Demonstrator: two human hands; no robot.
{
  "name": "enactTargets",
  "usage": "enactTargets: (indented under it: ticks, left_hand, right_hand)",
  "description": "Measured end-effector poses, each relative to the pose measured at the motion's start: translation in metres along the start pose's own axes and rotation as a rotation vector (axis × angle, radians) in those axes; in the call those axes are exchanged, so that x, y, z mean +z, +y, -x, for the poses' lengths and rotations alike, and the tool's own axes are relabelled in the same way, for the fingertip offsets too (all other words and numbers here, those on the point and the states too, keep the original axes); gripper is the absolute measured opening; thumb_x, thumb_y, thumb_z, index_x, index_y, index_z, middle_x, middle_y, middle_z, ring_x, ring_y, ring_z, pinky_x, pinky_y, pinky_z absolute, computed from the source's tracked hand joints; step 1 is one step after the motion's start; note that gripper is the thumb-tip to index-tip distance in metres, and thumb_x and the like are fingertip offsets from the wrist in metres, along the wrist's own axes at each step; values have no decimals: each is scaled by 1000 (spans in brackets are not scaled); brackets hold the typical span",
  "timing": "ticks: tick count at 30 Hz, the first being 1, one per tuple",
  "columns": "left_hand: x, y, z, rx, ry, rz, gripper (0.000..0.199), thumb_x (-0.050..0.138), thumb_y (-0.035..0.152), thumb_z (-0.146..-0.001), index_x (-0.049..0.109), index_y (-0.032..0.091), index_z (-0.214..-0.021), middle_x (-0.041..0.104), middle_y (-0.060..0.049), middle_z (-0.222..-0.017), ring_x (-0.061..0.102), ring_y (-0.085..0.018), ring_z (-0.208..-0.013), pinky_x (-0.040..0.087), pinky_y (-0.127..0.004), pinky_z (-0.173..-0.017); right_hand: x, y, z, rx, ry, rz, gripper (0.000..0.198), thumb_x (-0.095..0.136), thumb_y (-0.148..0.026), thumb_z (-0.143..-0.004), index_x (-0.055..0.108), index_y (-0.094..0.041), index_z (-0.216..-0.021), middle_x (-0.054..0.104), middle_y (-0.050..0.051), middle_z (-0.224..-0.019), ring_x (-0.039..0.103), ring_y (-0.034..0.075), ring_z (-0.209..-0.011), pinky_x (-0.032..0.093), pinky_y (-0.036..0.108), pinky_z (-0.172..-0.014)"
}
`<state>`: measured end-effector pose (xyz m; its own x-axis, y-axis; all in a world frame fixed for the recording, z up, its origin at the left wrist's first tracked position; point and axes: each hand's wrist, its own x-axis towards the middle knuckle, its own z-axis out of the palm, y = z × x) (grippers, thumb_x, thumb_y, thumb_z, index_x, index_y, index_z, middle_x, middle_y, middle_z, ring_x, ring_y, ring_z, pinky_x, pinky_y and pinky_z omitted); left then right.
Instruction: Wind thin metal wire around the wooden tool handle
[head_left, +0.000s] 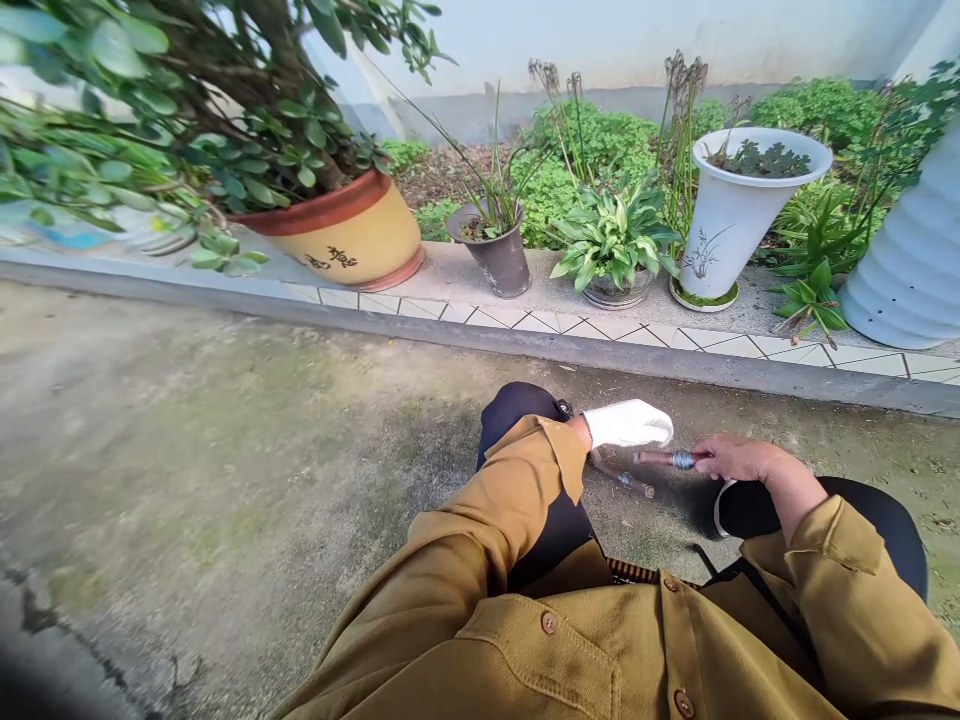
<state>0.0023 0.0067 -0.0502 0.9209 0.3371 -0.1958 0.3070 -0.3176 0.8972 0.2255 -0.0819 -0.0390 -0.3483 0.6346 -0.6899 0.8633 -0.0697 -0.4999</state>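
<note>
My left hand, in a white glove, is above the ground by my left knee. Its fingers are curled together, and what they hold, if anything, is hidden. Bare, my right hand grips one end of a short brown stick with silvery wire wound round it. The stick's free end points left, toward the glove, with a small gap between. Just below the glove a second brown stick, also wire-wound near its end, slants down to the right; I cannot tell whether it lies on the ground or hangs.
Ahead runs a low tiled ledge bearing several pots: a large yellow pot, a small grey pot, a tall white pot and a ribbed white pot. My bent knees flank the hands above the concrete ground.
</note>
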Motion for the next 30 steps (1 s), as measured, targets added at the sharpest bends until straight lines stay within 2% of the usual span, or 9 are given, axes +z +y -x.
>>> enactTargets:
  ticks: [4, 6, 9, 12, 16, 19, 23, 28, 30]
  left_hand:
    - [-6, -4, 6, -21, 10, 153, 17, 54, 29, -89, 64, 15, -86, 56, 1, -68, 48, -9, -60, 38, -21, -59]
    - [-4, -9, 7, -43, 62, 235, 20, 53, 31, -89, 64, 14, -89, 55, 1, -66, 49, -9, -59, 39, -21, -58]
    - [2, -16, 6, -68, 40, 280, 25, 49, 34, -92, 64, 14, -91, 54, 1, -66, 48, -9, -58, 40, -21, -57]
    - [6, -16, 5, -57, -58, 266, 24, 49, 33, -92, 65, 15, -91, 52, 3, -64, 46, -8, -57, 37, -19, -56]
    - [7, -11, 4, -26, -117, 341, 24, 51, 35, -93, 64, 15, -91, 49, 3, -62, 41, -7, -54, 31, -19, -53]
    - [8, -10, 2, -20, -135, 339, 24, 54, 37, -91, 65, 15, -89, 53, 2, -66, 41, -7, -54, 30, -20, -52]
    - [7, -10, 0, -10, -35, 344, 24, 54, 36, -90, 64, 14, -90, 55, 1, -68, 42, -6, -54, 31, -20, -53]
    - [1, -12, -4, 3, 107, 237, 21, 50, 30, -90, 63, 14, -87, 52, 3, -64, 44, -7, -54, 33, -20, -54]
    - [1, -13, -6, -68, 159, 191, 21, 49, 29, -90, 63, 14, -86, 48, 4, -58, 44, -8, -54, 33, -20, -54]
  right_hand:
    - [-8, -8, 20, -262, -178, -370, 31, 62, -50, -83, 65, -19, -88, 58, 0, -71, 49, 14, -62, 38, 26, -59]
    - [-13, -9, 29, -350, -48, -522, 37, 61, -56, -84, 62, -19, -88, 55, -1, -72, 45, 12, -61, 37, 25, -59]
    - [-17, -5, 31, -396, 328, -717, 38, 60, -57, -84, 58, -19, -81, 50, -2, -71, 41, 11, -60, 36, 25, -59]
    - [-18, 7, 21, -274, 658, -773, 34, 56, -54, -85, 54, -21, -79, 52, 0, -71, 43, 13, -58, 36, 27, -57]
    - [-19, 28, 1, 197, 818, -279, 26, 51, -42, -88, 63, -20, -89, 65, 8, -77, 56, 20, -66, 39, 31, -61]
    - [-14, 33, -8, 368, 679, 85, 32, 47, -39, -92, 68, -20, -108, 72, 15, -94, 63, 26, -79, 39, 33, -65]
    - [-2, 25, -10, 198, 338, 191, 26, 53, -29, -88, 73, -21, -102, 72, 12, -89, 64, 24, -78, 39, 31, -65]
    - [0, 11, 10, -185, -159, -231, 23, 64, -40, -82, 71, -20, -90, 61, 0, -68, 53, 14, -59, 38, 25, -55]
    - [-7, 8, 21, -319, -112, -442, 31, 66, -48, -82, 67, -18, -89, 58, -1, -70, 49, 12, -61, 39, 24, -56]
